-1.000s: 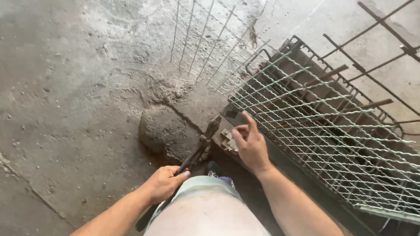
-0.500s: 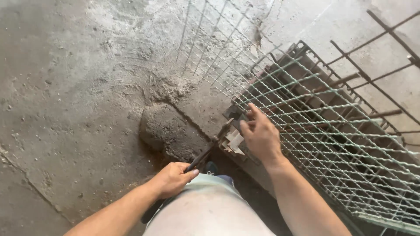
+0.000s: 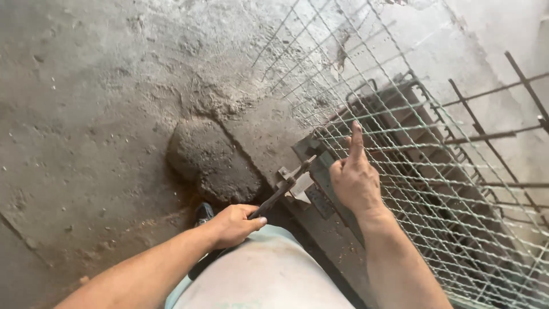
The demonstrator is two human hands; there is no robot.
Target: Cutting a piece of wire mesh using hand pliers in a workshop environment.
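Note:
My left hand (image 3: 235, 222) grips the dark handle of a long metal cutter (image 3: 286, 186), whose jaws point up and right toward the corner of a wire mesh panel (image 3: 400, 143). My right hand (image 3: 354, 174) is raised beside the mesh, its index finger stretched up and touching a wire, the other fingers curled, nothing held. The mesh lies over a rusty metal frame (image 3: 394, 114). My pale trouser leg (image 3: 269, 274) fills the bottom centre.
Rough grey concrete floor (image 3: 86, 114) spreads to the left, with a rounded lump of hardened cement (image 3: 209, 157) just beyond the cutter. Thin rusty rods (image 3: 486, 136) cross the right side. A dark shoe tip (image 3: 203, 213) shows by my left hand.
My right hand has lifted off the mesh corner by the cutter jaws and moved up, now pointing one finger against a wire. The view has shifted closer; my left hand keeps its grip.

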